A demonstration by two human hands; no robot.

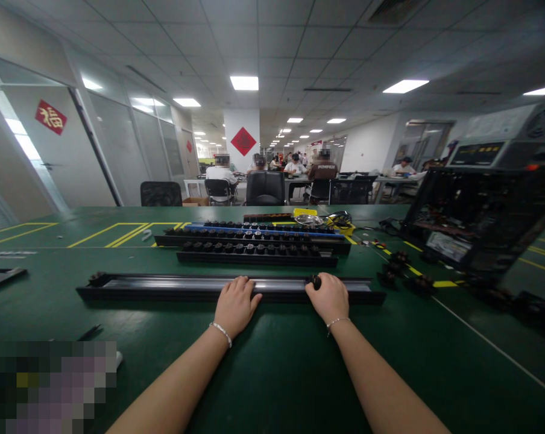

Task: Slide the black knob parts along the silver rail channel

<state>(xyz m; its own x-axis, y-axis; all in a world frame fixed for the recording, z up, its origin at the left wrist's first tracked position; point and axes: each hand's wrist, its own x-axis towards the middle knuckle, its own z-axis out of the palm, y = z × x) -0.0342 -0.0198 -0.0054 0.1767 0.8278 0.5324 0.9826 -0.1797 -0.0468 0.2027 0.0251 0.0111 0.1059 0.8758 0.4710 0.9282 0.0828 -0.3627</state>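
A long black rail (pixel 164 286) with a shiny metal channel lies across the green table in front of me. My left hand (pixel 234 306) rests on its front edge near the middle, fingers laid flat over the rail. My right hand (pixel 329 296) is closed around a small black knob-like part (pixel 316 281) sitting in the rail's channel toward the right end. A thin bracelet shows on each wrist.
Behind the rail lie three more black rails (pixel 257 253) filled with rows of black parts. Loose black parts (pixel 396 268) sit at the right, beside a dark open machine (pixel 475 223). A metal bowl (pixel 308 219) stands further back. People sit at desks in the distance.
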